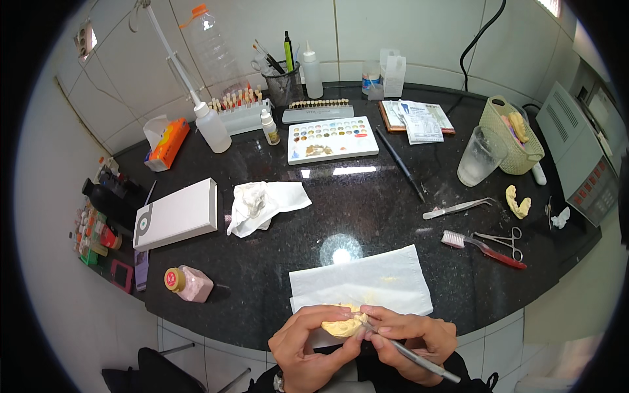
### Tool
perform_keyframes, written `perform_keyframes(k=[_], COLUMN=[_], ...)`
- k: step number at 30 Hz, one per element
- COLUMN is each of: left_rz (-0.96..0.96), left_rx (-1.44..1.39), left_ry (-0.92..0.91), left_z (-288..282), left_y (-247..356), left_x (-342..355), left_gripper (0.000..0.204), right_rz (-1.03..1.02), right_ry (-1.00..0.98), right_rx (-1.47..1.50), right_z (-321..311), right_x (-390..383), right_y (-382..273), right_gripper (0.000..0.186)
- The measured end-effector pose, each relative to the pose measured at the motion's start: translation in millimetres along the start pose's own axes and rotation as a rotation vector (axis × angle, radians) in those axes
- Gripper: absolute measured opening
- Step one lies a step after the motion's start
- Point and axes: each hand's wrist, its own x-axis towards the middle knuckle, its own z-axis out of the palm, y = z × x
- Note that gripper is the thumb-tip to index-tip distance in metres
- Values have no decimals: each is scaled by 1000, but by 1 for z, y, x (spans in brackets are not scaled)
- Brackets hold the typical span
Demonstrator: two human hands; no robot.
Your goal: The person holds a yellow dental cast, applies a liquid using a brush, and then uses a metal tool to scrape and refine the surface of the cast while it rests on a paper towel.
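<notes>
Closest to me in the head view, my left hand (308, 344) has its fingers curled round a yellow dental cast (344, 325), held just above the near edge of the black desk (367, 203) over a white paper towel (367, 281). My right hand (409, 337) has its fingers pinching a thin metal carving tool (419, 359), tip on the cast. I'd guess the cast is light, stiff and brittle, so grip the thick base, not the teeth
</notes>
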Motion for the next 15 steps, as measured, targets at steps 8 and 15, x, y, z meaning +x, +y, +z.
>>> perform_keyframes(k=[8,15], left_rz=[-10,9], left_rx=[-195,-226], left_ry=[-114,-162], left_z=[-5,-5], left_y=[-12,-13], left_x=[2,3], left_gripper=[31,30], right_rz=[311,376], right_ry=[68,12], right_rx=[297,373], right_z=[-7,-13], right_x=[5,9], right_y=[-7,-4], right_gripper=[11,13])
